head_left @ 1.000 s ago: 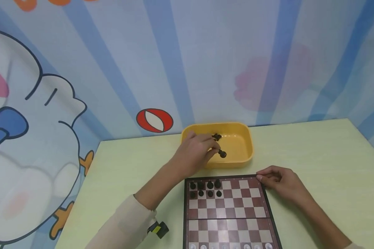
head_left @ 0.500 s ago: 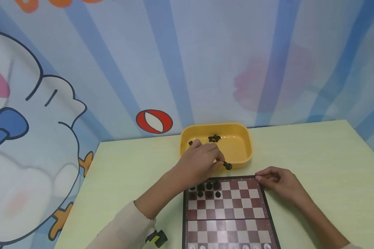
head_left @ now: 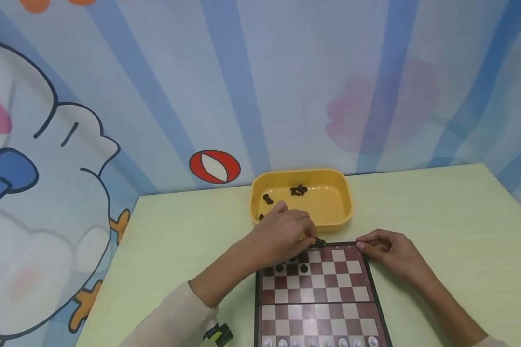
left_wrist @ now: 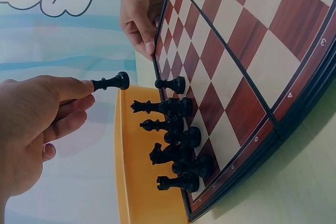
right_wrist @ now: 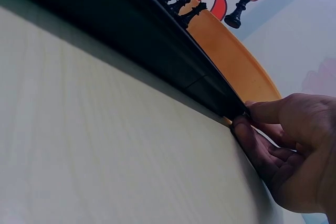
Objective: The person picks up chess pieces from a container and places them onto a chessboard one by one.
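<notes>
My left hand (head_left: 282, 236) pinches a black chess piece (left_wrist: 113, 81) by its top, base outward, above the far edge of the chessboard (head_left: 308, 291). Its head is hidden by my fingers. In the left wrist view, black pieces stand in two rows at the board's corner, among them a rook (left_wrist: 178, 183), a knight (left_wrist: 168, 153) and a bishop (left_wrist: 160, 125). A pawn (head_left: 304, 268) stands in the second row; other pieces are hidden behind my left hand. My right hand (head_left: 386, 248) grips the board's far right corner between thumb and fingers.
A yellow tray (head_left: 330, 209) stands behind the board, with several black pieces (head_left: 298, 190) lying in it. White pieces (head_left: 343, 342) line the board's near edge. A patterned backdrop (head_left: 286, 96) rises behind the pale table (head_left: 438, 207).
My left hand has come out of the yellow tray with the black chess piece, toward me to the board's far edge. My right hand stays at the board's corner.
</notes>
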`<state>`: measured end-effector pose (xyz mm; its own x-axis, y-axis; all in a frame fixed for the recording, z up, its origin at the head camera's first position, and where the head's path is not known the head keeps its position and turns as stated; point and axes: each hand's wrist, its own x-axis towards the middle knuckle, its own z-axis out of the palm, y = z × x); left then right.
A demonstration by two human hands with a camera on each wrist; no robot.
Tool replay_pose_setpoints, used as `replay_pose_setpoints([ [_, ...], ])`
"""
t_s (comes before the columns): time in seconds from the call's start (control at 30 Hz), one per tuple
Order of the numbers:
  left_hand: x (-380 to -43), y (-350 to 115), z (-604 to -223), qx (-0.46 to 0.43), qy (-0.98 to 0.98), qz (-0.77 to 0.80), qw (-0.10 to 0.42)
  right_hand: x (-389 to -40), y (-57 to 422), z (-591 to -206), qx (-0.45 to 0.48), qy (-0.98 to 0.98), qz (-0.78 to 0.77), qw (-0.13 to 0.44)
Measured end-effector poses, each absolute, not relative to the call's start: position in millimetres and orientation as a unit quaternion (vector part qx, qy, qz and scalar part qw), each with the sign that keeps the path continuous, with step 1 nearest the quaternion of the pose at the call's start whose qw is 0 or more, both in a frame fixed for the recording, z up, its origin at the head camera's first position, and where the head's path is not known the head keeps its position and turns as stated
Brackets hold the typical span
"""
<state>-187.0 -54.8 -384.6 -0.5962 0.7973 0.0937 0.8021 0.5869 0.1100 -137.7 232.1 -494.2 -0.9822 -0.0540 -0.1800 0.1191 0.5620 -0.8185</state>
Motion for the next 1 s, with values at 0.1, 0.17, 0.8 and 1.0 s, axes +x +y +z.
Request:
replay_pose_setpoints([
  [0.1, -186, -55, -387, -0.454, -0.888, -0.068, 0.013, -137, 232, -495, 0.019, 0.880, -0.465, 0.096],
  [0.17, -185, -55, -388, -0.458, -0.887, -0.066, 0.012, -137, 231, -494, 0.018, 0.881, -0.463, 0.092],
  [0.8, -183, -52, -402, -0.482, -0.874, -0.043, 0.035, -136, 232, -493, 0.006, 0.877, -0.474, 0.074],
  [1.0, -183, -50, -402, -0.488, -0.872, -0.025, 0.030, -135, 232, -491, 0.016, 0.882, -0.464, 0.078],
])
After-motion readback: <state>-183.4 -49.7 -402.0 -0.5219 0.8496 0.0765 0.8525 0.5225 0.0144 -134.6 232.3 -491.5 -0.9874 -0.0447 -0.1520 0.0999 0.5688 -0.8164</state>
